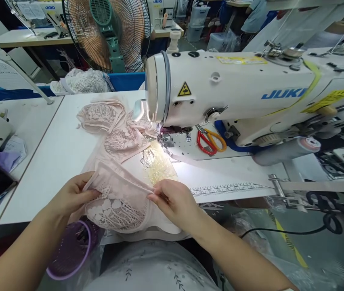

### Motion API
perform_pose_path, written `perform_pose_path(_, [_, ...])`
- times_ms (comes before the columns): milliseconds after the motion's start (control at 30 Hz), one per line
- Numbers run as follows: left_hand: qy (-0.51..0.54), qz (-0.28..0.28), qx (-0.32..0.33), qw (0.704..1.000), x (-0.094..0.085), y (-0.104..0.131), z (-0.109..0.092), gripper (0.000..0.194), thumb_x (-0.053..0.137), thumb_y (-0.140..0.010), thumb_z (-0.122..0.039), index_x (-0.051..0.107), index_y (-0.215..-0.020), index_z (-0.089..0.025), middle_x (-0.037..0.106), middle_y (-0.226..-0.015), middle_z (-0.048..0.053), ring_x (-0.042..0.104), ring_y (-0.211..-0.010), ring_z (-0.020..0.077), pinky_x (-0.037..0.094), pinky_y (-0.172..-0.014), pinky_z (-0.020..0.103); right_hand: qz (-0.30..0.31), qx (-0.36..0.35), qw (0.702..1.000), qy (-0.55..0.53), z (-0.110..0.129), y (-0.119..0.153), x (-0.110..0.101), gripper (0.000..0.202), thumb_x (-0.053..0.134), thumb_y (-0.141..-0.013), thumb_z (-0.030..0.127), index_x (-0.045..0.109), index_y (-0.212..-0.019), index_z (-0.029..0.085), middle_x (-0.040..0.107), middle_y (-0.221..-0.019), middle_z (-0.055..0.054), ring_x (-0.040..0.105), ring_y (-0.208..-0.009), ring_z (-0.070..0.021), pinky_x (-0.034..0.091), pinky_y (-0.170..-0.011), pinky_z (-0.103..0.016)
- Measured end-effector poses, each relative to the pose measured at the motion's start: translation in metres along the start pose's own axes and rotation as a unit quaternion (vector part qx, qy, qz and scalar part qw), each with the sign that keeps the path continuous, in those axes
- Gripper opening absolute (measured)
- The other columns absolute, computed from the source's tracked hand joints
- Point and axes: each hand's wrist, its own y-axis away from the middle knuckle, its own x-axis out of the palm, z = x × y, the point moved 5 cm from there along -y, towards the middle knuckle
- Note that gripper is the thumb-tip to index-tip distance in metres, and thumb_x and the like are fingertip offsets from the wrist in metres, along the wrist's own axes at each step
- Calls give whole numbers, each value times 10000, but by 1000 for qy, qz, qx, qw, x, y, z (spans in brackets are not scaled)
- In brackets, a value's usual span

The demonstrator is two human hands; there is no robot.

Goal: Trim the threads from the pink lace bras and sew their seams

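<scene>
Crossing the table edge (23, 220), lace (117, 210) spans left hand (75, 195) to right hand (176, 202).

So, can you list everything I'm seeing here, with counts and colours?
held lace: one, pink, between hands
lace pile: one, pink, on table
table: one, white, centre
machine: one, white, right
scissors: one pair, red-orange, machine bed
bag: one, yellowish, near needle
ruler: one, white, table edge
spool: one, grey, right
basket: one, purple, lower left
fan: one, green-black, behind table
lace heap: one, white, behind table
rear machines: two, white, beyond fan
boxes: several, clear, far back
left hand: one, bare, pinching held lace
right hand: one, bare, pinching held lace
</scene>
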Motion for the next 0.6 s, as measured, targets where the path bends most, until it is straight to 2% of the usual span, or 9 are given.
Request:
perform_pose_path(67, [-27, 42, 21, 999, 4, 0, -6, 191, 750, -580, -136, 710, -759, -190, 700, -656, -17, 651, -574, 158, 533, -533, 211, -15, -7, 1000, -11, 2, 2, -2, 209, 501, -903, 286, 480, -713, 201, 555, -624, 5, 494, -557, -126, 374, -513, -237])
perform_pose_path(133, [-54, 72, 36, 995, 8, 2, -10, 144, 711, -613, -127, 708, -746, -182, 705, -677, -23, 654, -592, 160, 535, -555, 213, -19, 7, 999, -42, 2, 4, -4, 99, 533, -889, 285, 526, -867, 188, 600, -673, -2, 536, -586, -132, 409, -530, -240])
perform_pose_path(200, [-68, 86, 46, 993, 11, 3, -12, 130, 687, -634, -127, 704, -751, -182, 707, -688, -27, 654, -600, 161, 533, -564, 213, -4, 19, 997, -70, 2, 3, -4, 179, 548, -874, 273, 538, -1022, 172, 643, -739, -22, 579, -639, -144, 447, -571, -251])
perform_pose_path(233, [-72, 90, 49, 992, 12, 4, -13, 129, 680, -644, -132, 702, -760, -184, 707, -697, -28, 654, -606, 159, 532, -570, 212, 12, 19, 997, -79, 3, 2, -4, 190, 544, -870, 260, 555, -1037, 172, 653, -754, -30, 588, -654, -148, 456, -586, -257])
perform_pose_path(367, [-78, 114, 47, 989, 13, 3, -9, 138, 675, -697, -187, 682, -835, -191, 677, -668, -21, 633, -594, 143, 521, -583, 204, 55, 14, 994, -98, 6, 0, -5, 126, 521, -838, 216, 640, -839, 174, 645, -732, -48, 578, -658, -154, 451, -585, -266])
perform_pose_path(467, [-78, 138, 34, 987, 10, 1, -6, 196, 675, -737, -286, 656, -900, -178, 634, -624, -11, 608, -576, 138, 504, -574, 203, 54, 11, 992, -112, 6, 0, -6, 141, 519, -813, 188, 653, -837, 156, 632, -729, -55, 568, -664, -157, 447, -591, -275])
perform_pose_path(533, [-74, 157, 20, 985, 10, -1, -6, 315, 680, -737, -392, 632, -971, -188, 641, -692, 1, 607, -617, 150, 497, -575, 213, 51, 2, 992, -114, 7, 2, -7, 137, 523, -799, 171, 653, -839, 150, 624, -730, -54, 560, -664, -155, 443, -592, -276])
perform_pose_path(600, [-85, 167, 6, 982, 11, -3, -7, 495, 698, -707, -475, 584, -1118, -223, 657, -846, 20, 619, -724, 177, 504, -622, 237, 48, -8, 992, -113, 7, 4, -8, 126, 530, -791, 160, 646, -841, 154, 618, -732, -50, 554, -668, -155, 442, -597, -277])
